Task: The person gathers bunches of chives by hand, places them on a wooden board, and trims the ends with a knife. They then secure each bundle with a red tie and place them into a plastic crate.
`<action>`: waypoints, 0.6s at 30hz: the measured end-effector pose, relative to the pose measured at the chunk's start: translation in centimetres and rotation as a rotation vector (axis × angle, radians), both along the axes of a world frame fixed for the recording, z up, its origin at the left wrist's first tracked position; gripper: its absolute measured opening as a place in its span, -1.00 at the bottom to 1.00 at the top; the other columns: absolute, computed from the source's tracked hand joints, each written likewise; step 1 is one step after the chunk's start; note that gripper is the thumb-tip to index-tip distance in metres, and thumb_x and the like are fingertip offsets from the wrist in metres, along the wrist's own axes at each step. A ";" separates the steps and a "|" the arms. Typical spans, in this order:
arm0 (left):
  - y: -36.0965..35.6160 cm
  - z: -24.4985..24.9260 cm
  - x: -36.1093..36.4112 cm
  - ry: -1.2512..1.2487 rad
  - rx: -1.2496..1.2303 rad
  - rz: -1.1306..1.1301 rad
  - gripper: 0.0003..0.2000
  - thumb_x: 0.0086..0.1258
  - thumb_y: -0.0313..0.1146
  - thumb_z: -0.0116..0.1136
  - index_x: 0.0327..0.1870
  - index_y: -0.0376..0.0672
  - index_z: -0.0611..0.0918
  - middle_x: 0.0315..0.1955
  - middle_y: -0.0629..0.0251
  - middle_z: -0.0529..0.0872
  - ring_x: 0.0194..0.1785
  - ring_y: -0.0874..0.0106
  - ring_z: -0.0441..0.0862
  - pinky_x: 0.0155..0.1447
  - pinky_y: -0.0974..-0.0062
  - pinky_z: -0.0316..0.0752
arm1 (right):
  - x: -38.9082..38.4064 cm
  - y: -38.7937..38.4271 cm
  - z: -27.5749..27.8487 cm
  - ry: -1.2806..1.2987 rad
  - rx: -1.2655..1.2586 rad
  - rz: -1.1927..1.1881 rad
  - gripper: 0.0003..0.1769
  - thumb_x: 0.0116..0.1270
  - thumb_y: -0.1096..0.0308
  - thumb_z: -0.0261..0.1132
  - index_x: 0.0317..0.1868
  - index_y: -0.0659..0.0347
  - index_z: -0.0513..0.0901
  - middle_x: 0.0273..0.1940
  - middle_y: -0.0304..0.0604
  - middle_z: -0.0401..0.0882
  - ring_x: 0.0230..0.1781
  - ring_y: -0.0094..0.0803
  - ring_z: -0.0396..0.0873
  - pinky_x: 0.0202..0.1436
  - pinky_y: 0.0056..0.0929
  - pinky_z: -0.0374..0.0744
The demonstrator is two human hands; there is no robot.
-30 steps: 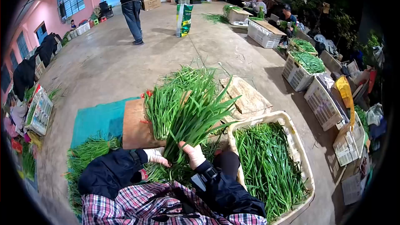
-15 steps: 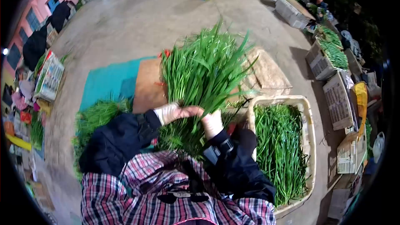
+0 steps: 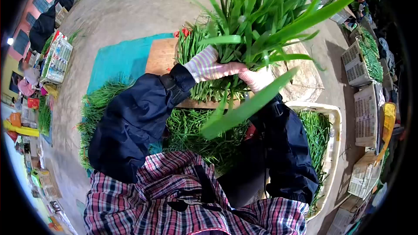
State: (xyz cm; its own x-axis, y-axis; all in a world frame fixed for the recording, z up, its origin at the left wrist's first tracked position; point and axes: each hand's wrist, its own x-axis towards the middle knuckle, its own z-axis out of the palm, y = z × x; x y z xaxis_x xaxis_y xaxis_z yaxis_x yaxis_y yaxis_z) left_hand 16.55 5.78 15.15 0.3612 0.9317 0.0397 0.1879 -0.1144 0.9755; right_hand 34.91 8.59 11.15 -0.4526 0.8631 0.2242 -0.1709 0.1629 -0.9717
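Note:
A large bunch of long green leaves like Chinese chives (image 3: 261, 26) is raised in front of me, its leaf ends fanning up and to the right. My left hand (image 3: 214, 66), in a striped fingerless glove, is closed around its lower part from the left. Against it, on the right side of the bunch, my right hand (image 3: 257, 79) is closed too. A few loose leaves bend down over my right wrist. Behind my left hand, more bundled chives (image 3: 188, 48) lie on a brown board (image 3: 159, 55). Below my hands spreads a loose heap of chives (image 3: 202, 132).
At my right stands a white crate (image 3: 336, 135) filled with chives. A pale sack-like block (image 3: 305, 76) lies beyond it. To the left are a teal mat (image 3: 115, 63) and another chive pile (image 3: 102, 100). Crates (image 3: 365, 115) line the right edge.
Both hands have lifted the bunch up and to the right, closer to the camera. The heap beneath and the bundles on the board are now more exposed. My view has shifted slightly.

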 end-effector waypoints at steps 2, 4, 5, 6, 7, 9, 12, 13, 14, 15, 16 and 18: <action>2.2 -6.1 -1.1 -0.565 -0.404 0.002 -0.58 0.33 -0.33 0.22 0.19 -0.19 0.44 0.10 0.05 0.54 0.10 0.21 0.54 0.10 0.33 0.58 | 0.3 1.3 -2.3 -0.150 -0.082 0.067 -0.34 -0.06 0.20 0.59 0.02 0.33 0.54 -0.10 -0.16 0.63 -0.14 -0.41 0.56 -0.06 -0.37 0.57; 2.5 -6.9 -0.6 -0.470 -0.352 0.027 -0.59 0.33 -0.30 0.21 0.17 -0.18 0.46 0.10 0.07 0.55 0.10 0.21 0.54 0.13 0.30 0.55 | 0.0 1.8 -4.1 -0.128 -0.095 0.090 -0.37 -0.04 0.11 0.57 -0.02 0.31 0.60 -0.13 -0.17 0.66 -0.15 -0.42 0.57 -0.05 -0.40 0.56; 2.6 -7.0 -0.7 -0.382 -0.300 0.021 -0.60 0.33 -0.28 0.20 0.16 -0.17 0.47 0.10 0.08 0.55 0.11 0.21 0.53 0.14 0.29 0.54 | 0.1 1.8 -4.6 -0.176 -0.103 0.101 -0.40 -0.01 0.07 0.55 -0.04 0.30 0.62 -0.14 -0.17 0.67 -0.14 -0.41 0.58 -0.05 -0.40 0.56; 2.8 -6.8 -0.8 -0.283 -0.242 0.002 -0.60 0.33 -0.26 0.20 0.15 -0.16 0.48 0.10 0.09 0.55 0.11 0.21 0.53 0.15 0.28 0.52 | 0.2 1.4 -4.2 -0.153 -0.137 0.103 -0.46 0.06 0.09 0.50 -0.04 0.28 0.63 -0.15 -0.16 0.68 -0.14 -0.42 0.59 -0.05 -0.39 0.56; 3.1 -6.3 -1.0 -0.171 -0.170 -0.024 -0.61 0.33 -0.25 0.19 0.14 -0.16 0.49 0.10 0.10 0.55 0.11 0.21 0.53 0.16 0.27 0.51 | 0.2 0.9 -3.8 -0.129 -0.170 0.103 -0.52 0.13 0.10 0.45 -0.05 0.26 0.64 -0.16 -0.15 0.68 -0.14 -0.42 0.60 -0.05 -0.38 0.56; 3.3 -4.7 -1.0 0.072 0.012 -0.082 -0.62 0.33 -0.21 0.18 0.12 -0.14 0.51 0.11 0.12 0.56 0.12 0.22 0.52 0.18 0.24 0.48 | 0.0 1.4 -3.8 -0.132 -0.114 0.059 -0.53 0.09 0.28 0.48 -0.02 0.30 0.57 -0.13 -0.14 0.66 -0.15 -0.43 0.59 -0.07 -0.37 0.59; 2.2 -1.2 -1.1 0.427 0.282 -0.181 -0.63 0.34 -0.16 0.17 0.09 -0.12 0.53 0.11 0.16 0.57 0.12 0.22 0.51 0.22 0.21 0.44 | 0.2 2.1 -5.5 -0.165 0.007 0.088 -0.46 0.08 0.24 0.50 0.03 0.32 0.55 -0.11 -0.13 0.65 -0.14 -0.45 0.57 -0.02 -0.40 0.55; 1.4 0.1 -1.1 0.493 0.289 -0.206 -0.64 0.34 -0.15 0.16 0.08 -0.11 0.54 0.11 0.17 0.57 0.12 0.22 0.51 0.23 0.19 0.42 | -0.1 1.1 -3.3 -0.149 -0.002 0.124 -0.45 0.09 0.23 0.49 0.04 0.32 0.56 -0.11 -0.15 0.66 -0.14 -0.46 0.56 -0.01 -0.41 0.54; 1.5 -4.9 -2.2 0.420 0.476 -0.124 -0.63 0.31 -0.17 0.22 0.09 -0.11 0.56 0.09 0.19 0.58 0.10 0.20 0.51 0.21 0.28 0.41 | -0.4 0.0 -1.1 -0.133 -0.013 0.159 -0.45 0.09 0.21 0.49 0.05 0.31 0.56 -0.11 -0.17 0.66 -0.14 -0.47 0.56 0.00 -0.42 0.53; 0.8 -2.5 -2.9 0.370 0.164 -0.262 -0.54 0.31 -0.14 0.24 0.19 -0.11 0.51 0.13 0.19 0.56 0.14 0.24 0.49 0.25 0.28 0.38 | -0.7 -1.2 1.8 -0.061 -0.104 0.229 -0.46 0.10 0.21 0.47 0.05 0.31 0.57 -0.11 -0.18 0.66 -0.14 -0.48 0.55 0.00 -0.44 0.52; -1.3 -1.1 -3.0 0.199 0.045 -0.192 -0.59 0.30 -0.14 0.27 0.10 -0.13 0.55 0.01 0.24 0.60 0.05 0.31 0.52 0.15 0.33 0.42 | -0.7 -2.1 3.6 -0.230 -0.102 0.238 -0.48 0.11 0.19 0.48 0.02 0.30 0.60 -0.12 -0.20 0.67 -0.15 -0.49 0.55 -0.01 -0.43 0.52; -5.3 1.7 -3.2 -0.184 -0.154 -0.038 -0.67 0.27 -0.15 0.31 -0.07 -0.18 0.65 -0.23 0.34 0.68 -0.14 0.46 0.58 -0.05 0.45 0.50 | -2.0 -3.7 3.2 0.027 -0.131 0.386 -0.44 0.10 0.15 0.48 0.04 0.29 0.58 -0.13 -0.19 0.67 -0.17 -0.49 0.54 -0.02 -0.43 0.52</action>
